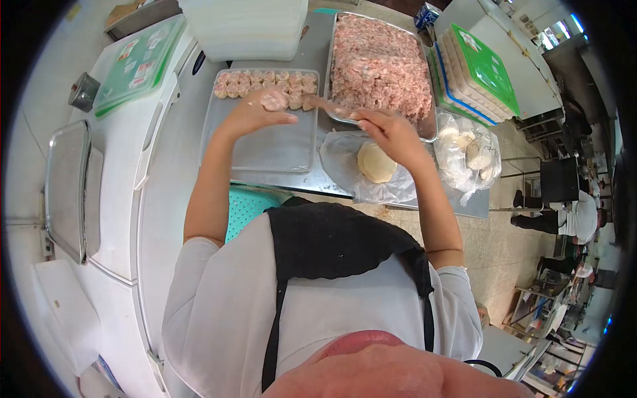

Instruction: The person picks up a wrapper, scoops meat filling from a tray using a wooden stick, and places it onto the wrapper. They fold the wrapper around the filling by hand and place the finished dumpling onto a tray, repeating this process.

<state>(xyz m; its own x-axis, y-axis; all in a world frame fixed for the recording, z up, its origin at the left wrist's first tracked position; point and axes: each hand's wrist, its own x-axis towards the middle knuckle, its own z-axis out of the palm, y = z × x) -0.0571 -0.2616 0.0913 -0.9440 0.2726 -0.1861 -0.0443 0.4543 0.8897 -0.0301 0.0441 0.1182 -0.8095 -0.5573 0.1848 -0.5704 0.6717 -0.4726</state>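
My left hand (259, 111) is over the clear tray (272, 146), its fingers curled around something pale that I cannot make out. Rows of round, meat-filled dumplings (255, 81) fill the far part of that tray. My right hand (388, 131) grips a thin spatula (335, 107), smeared with meat, whose far end points at my left hand. Beyond my right hand, a metal tray holds a large mound of minced meat (378, 63). Just below the hand, a stack of round dough wrappers (376, 162) lies on a plastic sheet (338, 152).
A plastic bag (468, 156) of pale pieces lies right of the wrappers. Green-lidded boxes (481, 63) stand at the back right. A white container (245, 30) stands behind the dumpling tray. Far right, another person (578, 219) is in the room.
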